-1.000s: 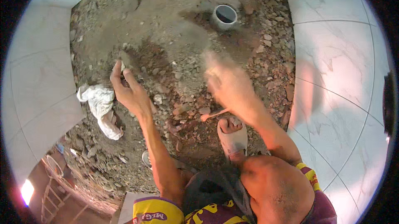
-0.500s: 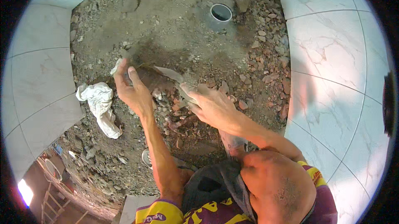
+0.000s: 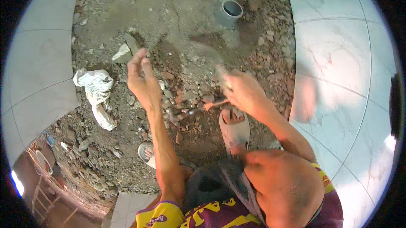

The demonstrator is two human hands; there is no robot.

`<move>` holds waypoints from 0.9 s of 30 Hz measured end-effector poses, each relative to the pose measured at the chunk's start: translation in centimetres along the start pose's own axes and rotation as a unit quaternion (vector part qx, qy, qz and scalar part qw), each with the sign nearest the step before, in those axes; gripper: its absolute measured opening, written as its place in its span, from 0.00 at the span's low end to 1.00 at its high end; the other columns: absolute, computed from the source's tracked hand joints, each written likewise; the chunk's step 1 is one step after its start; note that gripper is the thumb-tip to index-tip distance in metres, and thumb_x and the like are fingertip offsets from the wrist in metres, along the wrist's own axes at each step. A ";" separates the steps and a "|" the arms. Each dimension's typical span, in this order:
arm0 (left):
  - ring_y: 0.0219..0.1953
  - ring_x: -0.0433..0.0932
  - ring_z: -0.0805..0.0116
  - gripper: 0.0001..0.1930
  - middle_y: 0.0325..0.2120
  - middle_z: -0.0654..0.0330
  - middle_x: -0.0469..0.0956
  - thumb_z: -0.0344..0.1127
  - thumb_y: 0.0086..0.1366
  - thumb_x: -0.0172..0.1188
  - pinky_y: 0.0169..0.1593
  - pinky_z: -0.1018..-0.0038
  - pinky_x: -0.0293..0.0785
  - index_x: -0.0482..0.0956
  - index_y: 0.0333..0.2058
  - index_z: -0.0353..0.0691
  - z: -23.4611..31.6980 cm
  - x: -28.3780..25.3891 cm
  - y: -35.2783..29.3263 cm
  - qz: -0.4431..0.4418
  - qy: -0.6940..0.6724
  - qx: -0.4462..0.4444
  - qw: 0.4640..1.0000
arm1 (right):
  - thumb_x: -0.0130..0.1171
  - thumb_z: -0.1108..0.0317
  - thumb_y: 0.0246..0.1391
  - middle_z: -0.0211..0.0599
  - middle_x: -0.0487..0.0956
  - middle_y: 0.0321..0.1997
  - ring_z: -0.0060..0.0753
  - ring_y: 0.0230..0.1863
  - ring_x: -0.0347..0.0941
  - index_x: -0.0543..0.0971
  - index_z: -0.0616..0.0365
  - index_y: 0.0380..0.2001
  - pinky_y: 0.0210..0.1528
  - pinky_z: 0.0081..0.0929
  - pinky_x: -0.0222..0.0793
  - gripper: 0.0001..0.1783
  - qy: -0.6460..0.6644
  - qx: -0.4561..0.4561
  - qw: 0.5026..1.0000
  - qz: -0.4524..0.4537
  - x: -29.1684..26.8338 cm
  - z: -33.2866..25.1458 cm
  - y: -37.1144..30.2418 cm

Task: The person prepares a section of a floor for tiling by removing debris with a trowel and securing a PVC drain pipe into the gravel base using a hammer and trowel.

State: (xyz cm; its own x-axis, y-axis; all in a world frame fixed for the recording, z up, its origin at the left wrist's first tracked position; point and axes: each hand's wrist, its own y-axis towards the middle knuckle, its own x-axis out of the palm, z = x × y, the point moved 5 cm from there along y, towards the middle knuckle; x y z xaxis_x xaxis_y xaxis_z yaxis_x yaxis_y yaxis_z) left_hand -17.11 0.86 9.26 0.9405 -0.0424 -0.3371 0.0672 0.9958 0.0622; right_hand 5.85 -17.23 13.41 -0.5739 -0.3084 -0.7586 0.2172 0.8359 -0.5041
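My right hand (image 3: 245,92) grips the handle of what looks like a trowel (image 3: 207,51), its blade smeared by motion over the loose dirt. To the left, my left hand (image 3: 143,80) hovers above the soil with its fingers half bent. A small gap shows between thumb and fingertips, and I make out nothing held there. Beside those fingertips lie a flat grey slab (image 3: 132,44) and a whitish stone flake (image 3: 122,52). A thin orange-brown rod-like piece (image 3: 213,104) rests on the rubble just below my right hand.
A grey pipe end (image 3: 232,9) sticks up from the ground at the far right. A crumpled white cloth or bag (image 3: 96,90) lies at left. White marbled tiles (image 3: 334,54) border the dirt. My sandalled feet (image 3: 234,131) stand among broken stones.
My right hand has swung rightward with the trowel, away from my left hand. My left hand has shifted slightly right, off the whitish flake. The view has tilted, showing more of my feet.
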 end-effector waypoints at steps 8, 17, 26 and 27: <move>0.55 0.82 0.65 0.13 0.51 0.53 0.85 0.29 0.78 0.55 0.64 0.67 0.75 0.83 0.54 0.30 2.7 0.1 1.7 0.008 0.014 0.042 0.999 | 0.54 0.70 0.66 0.56 0.84 0.40 0.63 0.39 0.85 0.76 0.59 0.61 0.38 0.55 0.82 0.21 -0.164 0.035 0.978 0.126 -4.4 8.3 3.4; 0.58 0.82 0.63 0.14 0.54 0.53 0.85 0.29 0.78 0.56 0.65 0.66 0.75 0.82 0.55 0.31 2.9 5.8 -1.3 -0.109 0.006 0.010 0.994 | 0.58 0.72 0.60 0.60 0.83 0.40 0.64 0.38 0.85 0.69 0.64 0.66 0.38 0.52 0.83 0.30 -0.082 -0.073 0.989 0.098 1.9 2.6 -1.3; 0.54 0.84 0.61 0.14 0.51 0.52 0.86 0.33 0.79 0.56 0.61 0.64 0.76 0.82 0.55 0.33 3.0 11.4 1.9 -0.190 0.039 0.093 0.977 | 0.58 0.66 0.63 0.54 0.85 0.33 0.61 0.38 0.85 0.81 0.63 0.48 0.38 0.55 0.81 0.15 -0.061 0.036 0.980 0.185 -9.0 8.5 -4.2; 0.54 0.84 0.58 0.14 0.51 0.50 0.86 0.34 0.79 0.56 0.61 0.64 0.76 0.82 0.55 0.33 3.2 13.8 1.7 -0.257 0.063 0.118 0.957 | 0.57 0.68 0.62 0.54 0.85 0.33 0.60 0.37 0.85 0.82 0.64 0.44 0.37 0.54 0.80 0.12 -0.119 0.060 0.969 0.207 -9.7 11.1 -2.1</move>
State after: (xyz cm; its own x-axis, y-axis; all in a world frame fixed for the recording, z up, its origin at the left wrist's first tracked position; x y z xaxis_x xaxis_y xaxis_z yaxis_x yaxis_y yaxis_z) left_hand -2.93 1.74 7.71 0.7166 -0.4969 -0.4895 0.5971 0.7997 0.0624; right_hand 19.74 -21.00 17.28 -0.2225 -0.0660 -0.9727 0.4880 0.8562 -0.1697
